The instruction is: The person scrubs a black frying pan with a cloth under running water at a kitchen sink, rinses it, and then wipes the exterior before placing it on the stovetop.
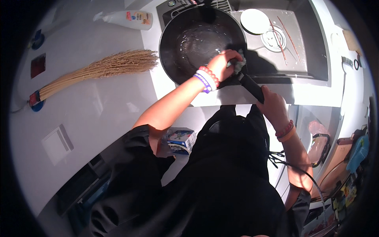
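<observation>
A large black wok rests over the left part of the sink and the counter edge, its inner surface wet and shiny. My left hand is inside its near right rim, gripping a pale, crumpled cloth or scrubber. The cloth presses against the wall close to where the handle joins. My right hand is closed around the wok's black handle, which points towards me. My left fingers partly hide the cloth.
Right of the wok, the sink holds a white bowl and two reddish-brown chopsticks by the drain. A straw broom hangs on the left, below a spray bottle. A wooden board stands at right.
</observation>
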Motion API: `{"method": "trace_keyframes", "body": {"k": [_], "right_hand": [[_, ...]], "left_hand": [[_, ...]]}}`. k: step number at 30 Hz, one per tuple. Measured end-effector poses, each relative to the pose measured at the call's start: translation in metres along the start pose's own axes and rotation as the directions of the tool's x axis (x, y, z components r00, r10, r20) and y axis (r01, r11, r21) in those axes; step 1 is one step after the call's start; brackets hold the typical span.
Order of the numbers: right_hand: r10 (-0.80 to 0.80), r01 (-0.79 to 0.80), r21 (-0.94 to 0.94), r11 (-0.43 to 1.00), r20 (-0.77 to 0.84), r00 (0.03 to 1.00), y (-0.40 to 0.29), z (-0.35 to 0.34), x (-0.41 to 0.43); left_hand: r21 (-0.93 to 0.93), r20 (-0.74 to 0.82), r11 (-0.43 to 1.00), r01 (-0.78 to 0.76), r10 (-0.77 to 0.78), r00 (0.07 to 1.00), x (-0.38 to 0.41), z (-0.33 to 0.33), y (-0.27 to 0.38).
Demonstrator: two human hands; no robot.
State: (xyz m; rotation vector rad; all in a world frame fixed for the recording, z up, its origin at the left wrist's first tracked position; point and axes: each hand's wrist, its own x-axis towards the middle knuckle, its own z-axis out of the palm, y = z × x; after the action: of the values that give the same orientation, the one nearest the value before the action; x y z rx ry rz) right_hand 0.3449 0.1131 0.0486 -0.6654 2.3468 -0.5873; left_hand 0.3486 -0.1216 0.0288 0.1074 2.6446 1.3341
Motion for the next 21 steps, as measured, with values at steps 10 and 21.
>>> {"method": "trace_keyframes", "body": {"k": [10,21], "right_hand": [[-0.071,0.072,0.014,0.997,-0.044,0.996,0.003,0.006,-0.002],[-0.034,0.034,0.018,0.999,0.011,0.999,-0.003,-0.001,-0.004]], "left_hand": [[0.453,0.185,0.876,0.167,-0.275,0.943,-0.037,-0.015,-0.043],[-0.107,-0.086,0.994,-0.008,-0.001,0.996,-0.003,0.011,-0.008]]}}
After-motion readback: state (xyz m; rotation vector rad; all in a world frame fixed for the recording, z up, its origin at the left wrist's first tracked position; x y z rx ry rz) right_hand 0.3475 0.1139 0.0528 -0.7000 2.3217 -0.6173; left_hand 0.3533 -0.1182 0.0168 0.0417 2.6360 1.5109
